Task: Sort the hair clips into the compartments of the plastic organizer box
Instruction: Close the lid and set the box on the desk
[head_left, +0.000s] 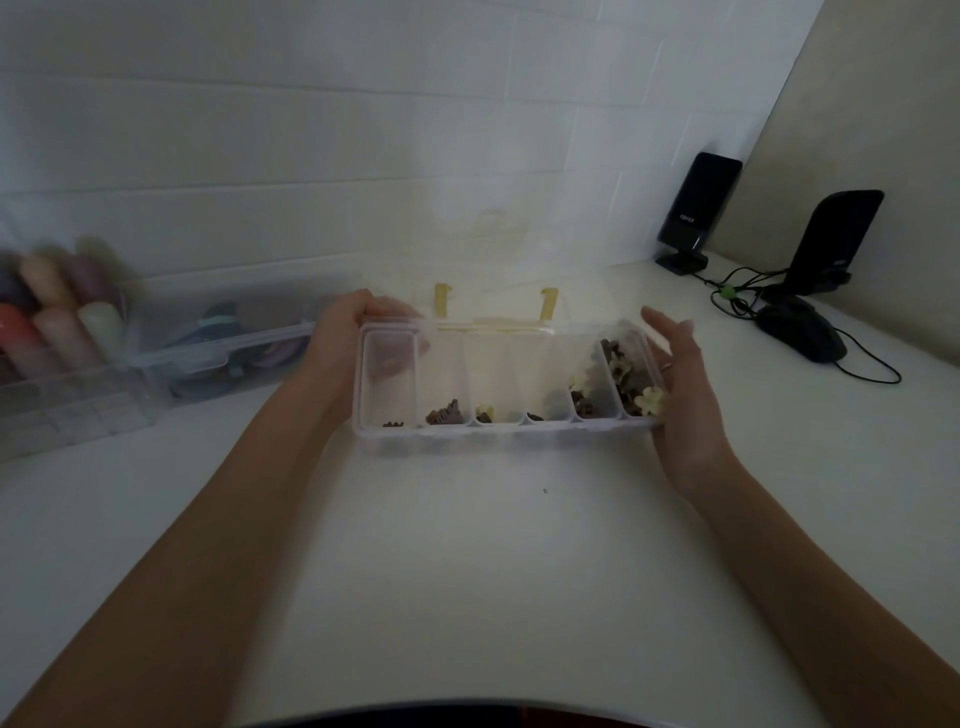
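A clear plastic organizer box (498, 428) with several compartments is held over the white table, its transparent lid (493, 291) raised at the back with two yellow hinge tabs. My left hand (348, 338) grips its left end. My right hand (680, 395) presses its palm against the right end, fingers spread. Small brown hair clips (444, 414) lie in the middle compartments. Brown and cream flower-shaped clips (631, 382) fill the two rightmost compartments. The leftmost compartment holds only a few dark bits at its front.
A clear storage bin (223, 348) with coloured items stands at the left, beside a rack of pastel cylinders (57, 322). At the back right stand two black speakers (696, 208), a black mouse (802, 332) and cables. White table surface (467, 571) lies in front of me.
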